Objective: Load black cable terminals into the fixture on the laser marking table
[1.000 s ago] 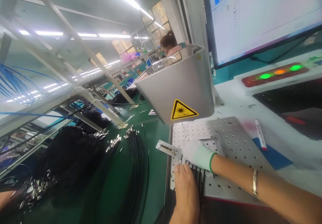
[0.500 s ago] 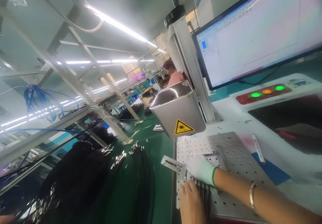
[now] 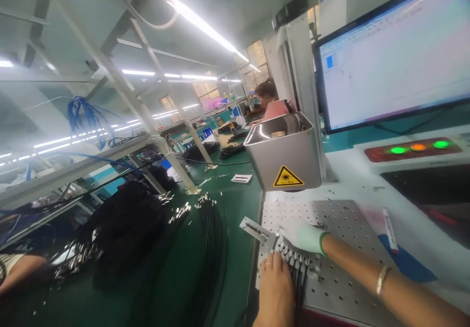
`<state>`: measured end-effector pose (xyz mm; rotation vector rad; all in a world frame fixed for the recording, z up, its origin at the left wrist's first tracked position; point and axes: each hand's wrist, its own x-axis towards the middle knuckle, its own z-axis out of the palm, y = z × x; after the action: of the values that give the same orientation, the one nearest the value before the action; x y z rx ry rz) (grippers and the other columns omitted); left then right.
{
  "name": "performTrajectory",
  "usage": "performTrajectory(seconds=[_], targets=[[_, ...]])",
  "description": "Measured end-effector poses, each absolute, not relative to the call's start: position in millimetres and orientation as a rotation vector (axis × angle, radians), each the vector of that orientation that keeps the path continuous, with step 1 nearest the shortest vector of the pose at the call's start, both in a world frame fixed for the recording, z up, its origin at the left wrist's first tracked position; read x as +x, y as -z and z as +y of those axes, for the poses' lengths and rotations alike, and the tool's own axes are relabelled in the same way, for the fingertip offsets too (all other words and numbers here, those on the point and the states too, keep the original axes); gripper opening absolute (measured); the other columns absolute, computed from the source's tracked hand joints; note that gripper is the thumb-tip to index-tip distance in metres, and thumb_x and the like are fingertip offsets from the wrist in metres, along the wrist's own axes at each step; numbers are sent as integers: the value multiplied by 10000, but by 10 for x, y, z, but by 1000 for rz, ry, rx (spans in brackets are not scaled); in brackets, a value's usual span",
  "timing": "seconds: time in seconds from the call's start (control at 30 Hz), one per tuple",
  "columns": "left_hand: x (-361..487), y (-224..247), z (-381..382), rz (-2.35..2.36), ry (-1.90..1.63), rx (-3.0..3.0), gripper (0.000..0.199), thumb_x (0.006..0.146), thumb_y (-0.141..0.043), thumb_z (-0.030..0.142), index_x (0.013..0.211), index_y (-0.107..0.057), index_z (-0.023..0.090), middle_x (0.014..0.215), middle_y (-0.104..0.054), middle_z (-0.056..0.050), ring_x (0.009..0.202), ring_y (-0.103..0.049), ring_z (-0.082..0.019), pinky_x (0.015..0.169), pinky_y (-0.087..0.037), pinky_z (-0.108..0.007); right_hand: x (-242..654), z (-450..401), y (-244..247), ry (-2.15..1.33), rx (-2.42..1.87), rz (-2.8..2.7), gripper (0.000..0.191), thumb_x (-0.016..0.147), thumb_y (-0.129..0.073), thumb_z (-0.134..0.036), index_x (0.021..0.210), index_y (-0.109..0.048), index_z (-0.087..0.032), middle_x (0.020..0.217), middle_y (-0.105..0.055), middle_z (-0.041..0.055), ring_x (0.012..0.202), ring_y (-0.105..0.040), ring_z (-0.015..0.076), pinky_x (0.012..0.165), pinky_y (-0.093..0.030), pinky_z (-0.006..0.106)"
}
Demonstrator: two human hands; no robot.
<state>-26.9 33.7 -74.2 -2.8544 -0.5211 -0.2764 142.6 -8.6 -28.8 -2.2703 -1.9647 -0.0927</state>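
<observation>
At my far left, another person's forearm (image 3: 24,270) reaches in at the edge of the green table (image 3: 172,273). Next comes a heap of black cables (image 3: 125,219) with bright metal ends, then a narrower cable bundle (image 3: 211,239) whose tips point away from me.

Right of that, a slotted metal strip (image 3: 253,229) juts past the left edge of the perforated plate (image 3: 345,219). My bare left hand (image 3: 275,278) rests at the strip's near end, fingers side by side; I cannot tell whether they pinch anything.

The row of metal connectors (image 3: 293,255) sits on the plate between my hands: ahead and to the right of my left fingertips, on the near side of my gloved right hand (image 3: 303,235). Its long axis slants from far left to near right, and its black leads (image 3: 300,285) run back toward me. Both hands are close, but the glove lies along more of the row. The glove's fingertips are blurred, so I cannot tell if they grip.

Above the plate hangs the grey machine head (image 3: 288,153) with its yellow warning label. Farther right lie a marker (image 3: 389,229) and a blue sheet (image 3: 413,263).
</observation>
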Motion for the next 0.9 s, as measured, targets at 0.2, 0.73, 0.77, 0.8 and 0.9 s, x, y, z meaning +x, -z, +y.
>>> performTrajectory(seconds=[0.2, 0.73, 0.77, 0.8, 0.9], targets=[[-282, 406, 144, -861, 108, -3023, 372, 769, -571, 84, 1134, -618, 140, 1150, -622, -112, 1097, -568, -263, 948, -477, -382, 1496, -187, 253, 28, -2349, -1919, 333, 936, -569, -420, 1154, -576, -168, 1142, -583, 73, 960, -587, 190, 837, -527, 394], [-186, 657, 44, -962, 263, -2770, 237, 838, -445, 70, 934, -656, 120, 939, -635, -133, 1004, -578, -280, 858, -464, -410, 1198, -26, 342, -90, -2543, -1705, 319, 953, -374, -213, 1022, -670, -117, 960, -661, 183, 902, -659, 277, 734, -514, 372], [-178, 664, 31, -985, 271, -2750, 250, 843, -421, 57, 922, -649, 120, 918, -636, -128, 986, -582, -275, 857, -461, -408, 1203, -35, 335, -80, -2531, -1714, 318, 954, -376, -218, 1028, -669, -119, 963, -662, 180, 904, -657, 279, 739, -515, 379], [-172, 672, 24, -1009, 273, -2733, 275, 848, -388, 41, 903, -645, 123, 892, -637, -121, 959, -588, -267, 846, -461, -401, 1207, -45, 324, -73, -2522, -1722, 316, 954, -380, -222, 1026, -670, -120, 958, -663, 177, 900, -657, 282, 739, -517, 385], [-158, 707, 46, -1055, 253, -2749, 356, 859, -307, 18, 864, -640, 142, 849, -646, -105, 883, -598, -241, 772, -467, -350, 1209, -75, 265, -69, -2502, -1740, 295, 945, -399, -208, 1006, -675, -124, 948, -668, 170, 879, -660, 279, 727, -521, 383]])
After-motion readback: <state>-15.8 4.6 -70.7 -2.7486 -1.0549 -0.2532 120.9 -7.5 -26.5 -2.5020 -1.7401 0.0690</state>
